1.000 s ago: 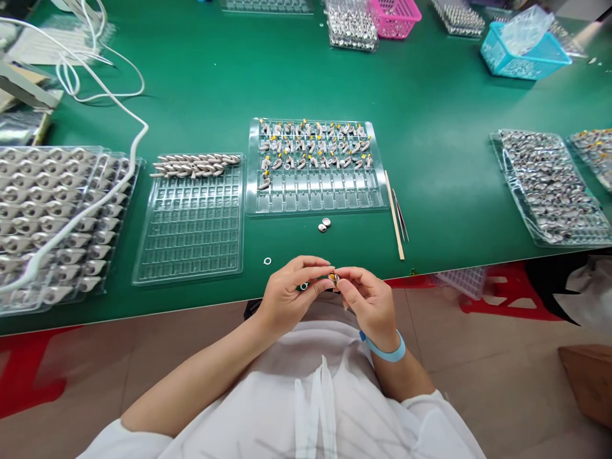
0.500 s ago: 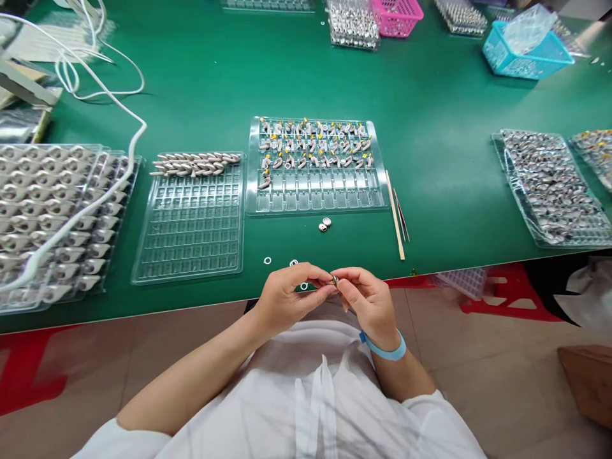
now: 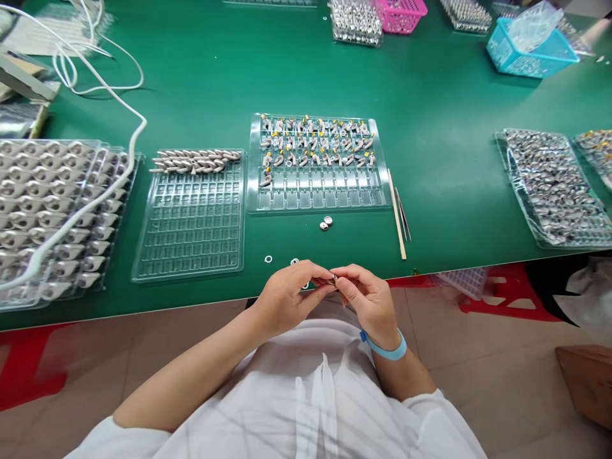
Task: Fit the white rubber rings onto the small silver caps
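Observation:
My left hand (image 3: 292, 292) and my right hand (image 3: 366, 298) meet at the table's front edge, thumbs and forefingers pinched on a small metal part (image 3: 333, 279). Fingertips cover most of it, so its exact shape is hidden. Small white rings (image 3: 268, 259) lie near my left hand, one of them partly behind the fingers. Beyond my hands sit two small silvery rounded pieces (image 3: 326, 223). Farther back, a clear plastic tray (image 3: 315, 202) holds rows of small grey metal parts with yellow bits. A wooden stick (image 3: 396, 213) and tweezers (image 3: 403, 214) lie to its right.
At left are a tray (image 3: 189, 239) with grey parts along its top, stacked filled trays (image 3: 45, 210) and a white cable (image 3: 108, 185). On the right lies another packed tray (image 3: 559, 188). A blue basket (image 3: 530, 57) and a pink basket (image 3: 403, 16) stand at the back.
My hands keep the same pinch on the small metal part, with barely any finger movement. The view has shifted slightly.

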Action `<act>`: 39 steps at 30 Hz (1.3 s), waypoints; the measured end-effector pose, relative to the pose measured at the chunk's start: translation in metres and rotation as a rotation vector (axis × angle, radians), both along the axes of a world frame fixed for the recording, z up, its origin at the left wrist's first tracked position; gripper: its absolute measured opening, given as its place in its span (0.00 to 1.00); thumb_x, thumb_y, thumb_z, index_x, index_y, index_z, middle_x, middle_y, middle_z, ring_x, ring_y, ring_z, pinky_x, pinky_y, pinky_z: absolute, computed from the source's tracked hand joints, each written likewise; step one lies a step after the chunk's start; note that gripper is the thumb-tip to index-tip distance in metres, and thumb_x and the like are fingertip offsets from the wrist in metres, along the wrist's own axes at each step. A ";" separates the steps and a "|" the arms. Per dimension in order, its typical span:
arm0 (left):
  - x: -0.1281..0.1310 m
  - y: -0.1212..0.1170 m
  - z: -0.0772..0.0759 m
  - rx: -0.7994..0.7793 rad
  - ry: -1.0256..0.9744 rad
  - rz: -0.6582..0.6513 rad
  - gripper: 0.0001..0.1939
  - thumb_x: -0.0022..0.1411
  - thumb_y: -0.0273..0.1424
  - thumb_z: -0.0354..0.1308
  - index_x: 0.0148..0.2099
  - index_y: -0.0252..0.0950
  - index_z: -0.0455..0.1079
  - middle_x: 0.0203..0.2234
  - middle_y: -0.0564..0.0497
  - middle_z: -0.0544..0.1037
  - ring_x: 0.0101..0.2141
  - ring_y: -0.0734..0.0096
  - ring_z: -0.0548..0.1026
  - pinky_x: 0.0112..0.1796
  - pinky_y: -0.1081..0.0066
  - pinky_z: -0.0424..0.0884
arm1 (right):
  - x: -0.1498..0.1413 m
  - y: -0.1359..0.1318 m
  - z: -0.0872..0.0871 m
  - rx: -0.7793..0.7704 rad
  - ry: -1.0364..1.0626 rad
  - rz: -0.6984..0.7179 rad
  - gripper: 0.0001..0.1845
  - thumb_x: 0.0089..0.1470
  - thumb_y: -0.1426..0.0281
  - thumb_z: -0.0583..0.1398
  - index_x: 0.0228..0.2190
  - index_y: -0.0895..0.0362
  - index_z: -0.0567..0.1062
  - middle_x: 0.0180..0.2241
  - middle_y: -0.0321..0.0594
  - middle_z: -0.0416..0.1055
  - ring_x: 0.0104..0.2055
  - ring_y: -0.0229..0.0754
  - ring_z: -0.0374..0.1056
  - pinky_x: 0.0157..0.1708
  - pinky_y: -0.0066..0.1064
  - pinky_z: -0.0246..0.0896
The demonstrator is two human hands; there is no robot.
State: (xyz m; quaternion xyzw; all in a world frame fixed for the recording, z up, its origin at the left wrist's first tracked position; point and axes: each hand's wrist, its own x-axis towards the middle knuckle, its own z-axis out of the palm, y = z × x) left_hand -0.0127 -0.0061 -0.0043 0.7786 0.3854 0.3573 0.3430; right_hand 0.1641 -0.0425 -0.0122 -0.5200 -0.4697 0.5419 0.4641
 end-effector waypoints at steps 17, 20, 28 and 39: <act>-0.006 0.005 0.004 0.114 0.161 -0.059 0.07 0.68 0.29 0.52 0.43 0.39 0.71 0.32 0.50 0.83 0.31 0.70 0.81 0.33 0.74 0.74 | 0.005 0.000 0.001 0.262 -0.274 0.055 0.12 0.59 0.70 0.60 0.44 0.51 0.80 0.36 0.41 0.76 0.34 0.39 0.72 0.32 0.32 0.71; -0.009 0.008 0.004 0.145 0.188 -0.086 0.06 0.68 0.31 0.53 0.41 0.39 0.71 0.29 0.52 0.83 0.28 0.71 0.80 0.32 0.74 0.72 | 0.007 0.000 0.001 0.265 -0.248 0.081 0.12 0.59 0.70 0.60 0.44 0.52 0.80 0.35 0.41 0.76 0.35 0.39 0.72 0.33 0.32 0.71; -0.006 0.008 -0.001 0.167 0.104 0.022 0.08 0.63 0.37 0.61 0.33 0.38 0.75 0.21 0.51 0.80 0.22 0.72 0.74 0.28 0.74 0.68 | 0.004 -0.005 -0.003 0.200 -0.171 0.007 0.10 0.59 0.69 0.60 0.42 0.53 0.79 0.35 0.40 0.75 0.28 0.36 0.72 0.26 0.28 0.71; 0.009 -0.006 0.003 -0.691 -0.443 0.058 0.06 0.57 0.29 0.65 0.39 0.35 0.80 0.31 0.49 0.83 0.32 0.66 0.82 0.36 0.71 0.81 | -0.002 -0.008 -0.010 0.360 -0.288 -0.105 0.13 0.58 0.74 0.61 0.44 0.51 0.78 0.37 0.40 0.75 0.35 0.38 0.73 0.31 0.28 0.73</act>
